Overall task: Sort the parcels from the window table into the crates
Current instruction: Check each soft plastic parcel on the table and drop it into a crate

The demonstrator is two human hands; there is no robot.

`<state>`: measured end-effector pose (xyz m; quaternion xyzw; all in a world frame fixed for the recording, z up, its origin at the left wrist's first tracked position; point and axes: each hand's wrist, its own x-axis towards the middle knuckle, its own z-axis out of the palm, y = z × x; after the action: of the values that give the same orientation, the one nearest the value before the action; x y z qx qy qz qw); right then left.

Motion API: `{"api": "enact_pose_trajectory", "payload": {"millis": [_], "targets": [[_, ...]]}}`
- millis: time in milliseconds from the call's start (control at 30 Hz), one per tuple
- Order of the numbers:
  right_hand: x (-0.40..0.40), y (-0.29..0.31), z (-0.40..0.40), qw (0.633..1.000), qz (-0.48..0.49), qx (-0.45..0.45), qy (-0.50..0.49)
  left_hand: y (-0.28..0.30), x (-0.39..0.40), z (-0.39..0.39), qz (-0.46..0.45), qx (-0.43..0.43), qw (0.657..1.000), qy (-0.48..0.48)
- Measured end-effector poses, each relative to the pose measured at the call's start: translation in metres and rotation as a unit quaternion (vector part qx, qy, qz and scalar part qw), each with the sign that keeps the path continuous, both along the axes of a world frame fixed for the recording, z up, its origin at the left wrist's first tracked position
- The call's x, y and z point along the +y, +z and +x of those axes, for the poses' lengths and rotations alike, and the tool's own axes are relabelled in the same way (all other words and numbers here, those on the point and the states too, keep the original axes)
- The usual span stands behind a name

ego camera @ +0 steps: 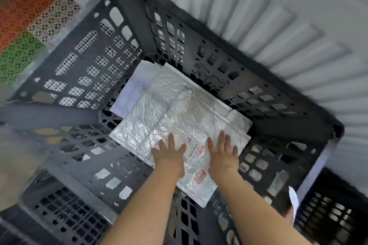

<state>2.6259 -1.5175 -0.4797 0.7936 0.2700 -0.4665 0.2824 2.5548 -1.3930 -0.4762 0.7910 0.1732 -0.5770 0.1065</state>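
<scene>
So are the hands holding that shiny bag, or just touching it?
Just touching. Both the left hand and the right hand lie flat with straight fingers on the near end of the white parcel in the dark crate. No grip on anything.

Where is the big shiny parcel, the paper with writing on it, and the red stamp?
shiny parcel (169,109): head view, its crinkled middle.
paper with writing (137,85): head view, near the handwritten mark.
red stamp (200,176): head view, centre of the stamp.

Both bare forearms are stretched forward and down; the left hand and right hand are laid flat, side by side, fingers straight and spread.
</scene>
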Motion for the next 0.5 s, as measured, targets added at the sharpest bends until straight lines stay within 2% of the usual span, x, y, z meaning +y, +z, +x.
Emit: {"api": "enact_pose_trajectory", "payload": {"millis": [300,500], "targets": [[0.001,0.009,0.008,0.999,0.006,0.016,0.042,0.006,-0.012,-0.005,-0.002,-0.008,1.0,-0.021],[0.002,0.079,0.022,0.995,0.089,-0.036,0.032,0.08,-0.016,0.008,0.033,-0.109,0.993,-0.002]]}}
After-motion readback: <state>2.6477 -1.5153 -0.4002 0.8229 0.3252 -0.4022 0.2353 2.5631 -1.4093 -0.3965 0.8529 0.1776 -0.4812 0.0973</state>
